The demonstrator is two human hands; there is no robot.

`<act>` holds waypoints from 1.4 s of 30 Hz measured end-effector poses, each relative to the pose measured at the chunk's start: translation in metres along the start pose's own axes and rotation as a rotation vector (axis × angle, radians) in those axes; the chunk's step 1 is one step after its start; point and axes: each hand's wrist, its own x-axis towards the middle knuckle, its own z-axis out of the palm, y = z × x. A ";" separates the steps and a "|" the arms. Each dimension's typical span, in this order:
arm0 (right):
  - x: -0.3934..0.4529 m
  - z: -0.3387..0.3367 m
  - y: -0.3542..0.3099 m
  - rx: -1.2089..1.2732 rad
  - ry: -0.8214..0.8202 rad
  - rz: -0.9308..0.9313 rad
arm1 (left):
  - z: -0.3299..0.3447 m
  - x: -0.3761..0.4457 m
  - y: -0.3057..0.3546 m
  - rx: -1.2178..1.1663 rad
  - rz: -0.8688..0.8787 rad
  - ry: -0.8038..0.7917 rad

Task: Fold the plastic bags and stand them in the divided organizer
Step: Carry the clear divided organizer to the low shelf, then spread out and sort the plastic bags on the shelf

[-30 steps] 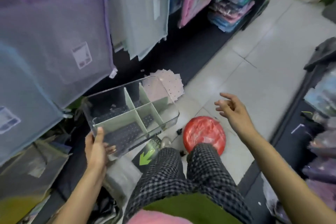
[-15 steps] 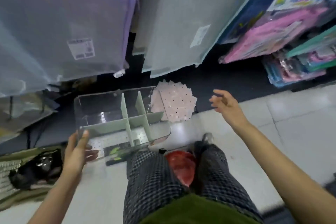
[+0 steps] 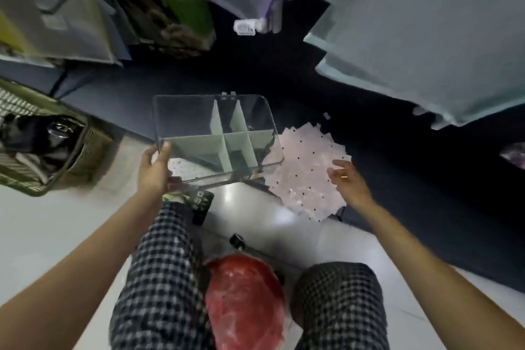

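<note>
From the head camera I saw my left hand gripping the near left corner of the clear divided organizer, thumb over the rim and fingers curled beneath, holding it above the floor and tilted a little. Pale green dividers crossed inside it and split it into compartments, all of which looked bare. My right hand hung relaxed and unclenched, holding nothing, just over the near right part of the pile of pink dotted plastic bags. That pile lay flat on the floor, right of the organizer and partly behind its right wall. Near me, between my checked trouser knees, sat a round red stool. At the far left stood a green woven basket with dark things inside. Translucent storage bags hung blurred at the far right.
</note>
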 end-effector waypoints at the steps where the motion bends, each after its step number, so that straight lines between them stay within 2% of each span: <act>1: 0.021 0.019 0.012 -0.007 0.004 0.001 | 0.013 0.020 -0.007 -0.039 -0.010 0.013; 4: 0.080 0.074 0.054 -0.062 0.018 -0.005 | 0.050 0.078 -0.033 -0.155 -0.022 0.044; 8: 0.141 0.138 0.105 -0.359 -0.001 -0.052 | 0.092 0.141 -0.082 -0.245 -0.001 0.015; 12: 0.198 0.198 0.139 -0.790 0.038 -0.268 | 0.127 0.195 -0.120 -0.281 0.029 0.005; 17: 0.242 0.246 0.165 -0.995 0.077 -0.421 | 0.154 0.241 -0.152 -0.292 0.116 -0.060; 23: 0.253 0.242 0.195 -1.014 0.115 -0.386 | 0.157 0.278 -0.175 -0.259 0.144 -0.153; 28: 0.252 0.190 0.204 -1.072 0.103 -0.260 | 0.138 0.303 -0.179 -0.231 0.215 -0.176; 31: 0.246 0.151 0.212 -1.088 0.092 -0.119 | 0.126 0.307 -0.169 -0.237 0.303 -0.193; 32: 0.244 0.140 0.214 -1.050 0.082 -0.054 | 0.123 0.309 -0.165 -0.216 0.341 -0.172; 34: 0.239 0.130 0.215 -0.971 0.076 0.014 | 0.119 0.307 -0.160 -0.038 0.434 0.045; 36: 0.233 0.139 0.213 -0.919 0.122 -0.064 | 0.125 0.289 -0.155 0.144 0.590 0.320; 37: 0.231 0.152 0.212 -0.898 0.151 -0.135 | 0.134 0.275 -0.155 0.218 0.723 0.367; 39: 0.230 0.184 0.212 -0.881 0.189 -0.243 | 0.161 0.252 -0.162 0.408 0.985 0.259; 40: 0.230 0.198 0.215 -0.892 0.197 -0.255 | 0.175 0.244 -0.169 0.511 1.050 0.168; 42: 0.232 0.216 0.225 -0.921 0.214 -0.231 | 0.198 0.236 -0.188 0.732 1.008 0.016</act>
